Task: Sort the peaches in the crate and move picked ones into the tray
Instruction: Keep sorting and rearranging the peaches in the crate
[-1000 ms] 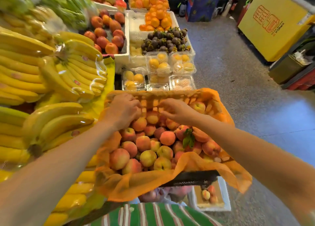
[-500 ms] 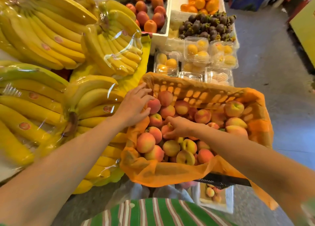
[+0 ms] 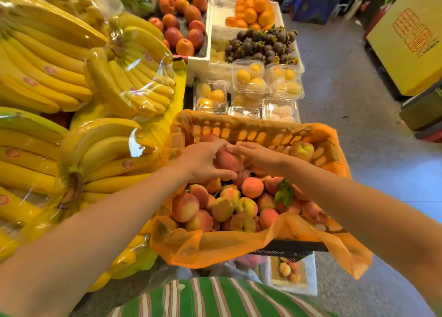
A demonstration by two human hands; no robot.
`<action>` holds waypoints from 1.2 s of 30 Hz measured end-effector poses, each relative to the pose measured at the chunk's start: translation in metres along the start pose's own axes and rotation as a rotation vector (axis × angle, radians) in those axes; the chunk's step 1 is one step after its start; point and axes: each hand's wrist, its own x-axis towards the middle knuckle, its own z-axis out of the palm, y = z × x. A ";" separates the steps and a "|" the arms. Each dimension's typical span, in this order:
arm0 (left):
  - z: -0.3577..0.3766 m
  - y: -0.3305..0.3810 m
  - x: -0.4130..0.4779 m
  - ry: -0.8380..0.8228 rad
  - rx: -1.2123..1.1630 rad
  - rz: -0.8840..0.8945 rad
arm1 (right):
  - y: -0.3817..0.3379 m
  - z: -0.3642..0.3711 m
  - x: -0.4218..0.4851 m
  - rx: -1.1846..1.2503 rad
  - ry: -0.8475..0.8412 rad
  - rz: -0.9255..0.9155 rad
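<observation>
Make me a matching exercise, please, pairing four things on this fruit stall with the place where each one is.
Things
1. held peach
2. mangosteens
3. bananas
4. tray

Places
a. low down, beneath the near edge of the crate
b. in the grip of the left hand, over the crate
c. left of the crate, wrapped in clear film
d. beyond the clear boxes of yellow fruit

Pairs: 1-b, 2-d, 3-c, 4-a
</observation>
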 end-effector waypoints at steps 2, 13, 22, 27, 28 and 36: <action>0.003 0.006 0.004 -0.007 -0.072 -0.065 | 0.002 -0.001 -0.005 0.011 0.024 -0.017; -0.012 -0.004 -0.009 -0.301 -0.732 -0.317 | 0.055 0.021 -0.018 -1.022 -0.489 0.000; -0.012 -0.006 -0.004 -0.384 -0.992 -0.431 | 0.066 0.025 -0.016 -1.265 -0.469 -0.198; -0.013 -0.001 0.004 -0.485 -1.051 -0.461 | 0.037 -0.008 -0.031 -0.815 -0.245 0.050; -0.012 0.001 0.007 -0.469 -1.061 -0.469 | 0.032 -0.017 -0.035 -0.746 -0.204 0.090; 0.002 0.009 0.035 -0.385 -0.892 -0.423 | 0.032 -0.077 -0.053 -0.739 0.333 -0.022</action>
